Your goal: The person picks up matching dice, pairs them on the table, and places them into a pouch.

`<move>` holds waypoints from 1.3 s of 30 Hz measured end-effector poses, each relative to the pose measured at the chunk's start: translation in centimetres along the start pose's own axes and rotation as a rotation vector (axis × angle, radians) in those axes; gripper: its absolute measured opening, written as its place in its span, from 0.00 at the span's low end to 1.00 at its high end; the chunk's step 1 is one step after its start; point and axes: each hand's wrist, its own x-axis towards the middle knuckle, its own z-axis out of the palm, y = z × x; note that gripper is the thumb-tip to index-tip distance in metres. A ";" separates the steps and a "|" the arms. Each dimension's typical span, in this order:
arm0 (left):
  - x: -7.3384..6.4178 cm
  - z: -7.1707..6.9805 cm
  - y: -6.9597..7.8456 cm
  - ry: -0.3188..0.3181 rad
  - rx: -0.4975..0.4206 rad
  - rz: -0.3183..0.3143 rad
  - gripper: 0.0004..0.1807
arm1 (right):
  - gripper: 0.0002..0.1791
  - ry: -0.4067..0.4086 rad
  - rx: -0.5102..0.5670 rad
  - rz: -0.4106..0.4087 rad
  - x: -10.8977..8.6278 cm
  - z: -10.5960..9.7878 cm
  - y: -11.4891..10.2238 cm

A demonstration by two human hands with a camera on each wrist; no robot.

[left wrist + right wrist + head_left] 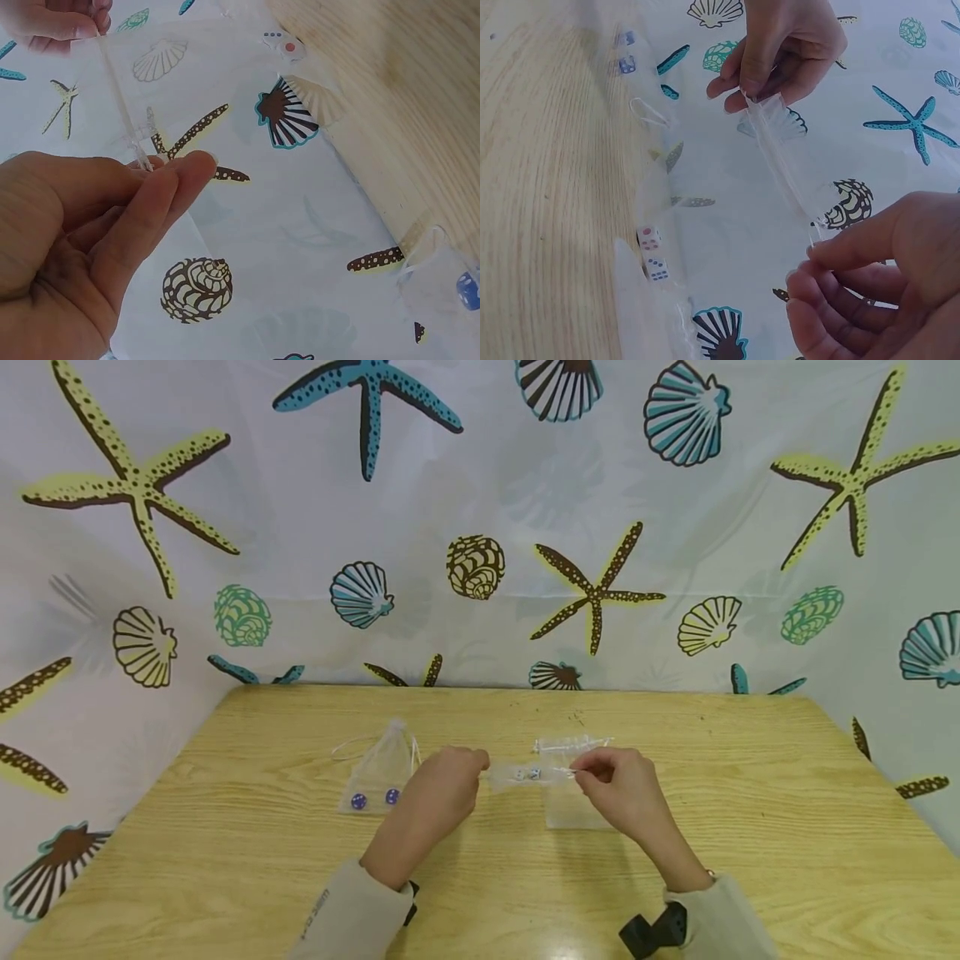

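Honestly, the thing to watch is how your clear plastic bag (501,777) runs from hand to hand. It's stretched up over the wooden table (210,868), with the top strip (780,165) as its long axis, going pretty much straight sideways from your left hand (446,792) to your right hand (626,787). Each one has a corner: your left pinches its end between thumb and finger, and your right does the same at the other, so both grips are narrow and taken up by plastic. Two small white dice (650,238) sit inside, away from the strip on the table side, roughly midway, so I wouldn't call either hand clearly nearer. My read is your next move hinges on that line between the pinches.

As for looks, the bag is thin, see-through and a bit crinkly, and the strip shows as a paler band. The dice have red and dark bluish pips. Can't tell whether the mouth is sealed, sorry.

Off by your left arm there's a sheer drawstring pouch (386,764) with purple dice (358,802) in it, and another flat clear bag (570,812) lies below your right hand.
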 end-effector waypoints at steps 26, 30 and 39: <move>-0.3 -1.4 -1.7 0.038 -0.074 -0.129 0.10 | 0.06 -0.059 -0.026 0.018 0.1 -1.7 0.3; -0.4 -1.5 -2.0 0.047 -0.136 -0.158 0.11 | 0.06 -0.061 -0.017 0.015 0.0 -1.9 0.2; -0.7 -2.3 -2.2 0.117 -0.210 -0.232 0.11 | 0.07 -0.059 0.004 0.025 0.2 -2.3 0.4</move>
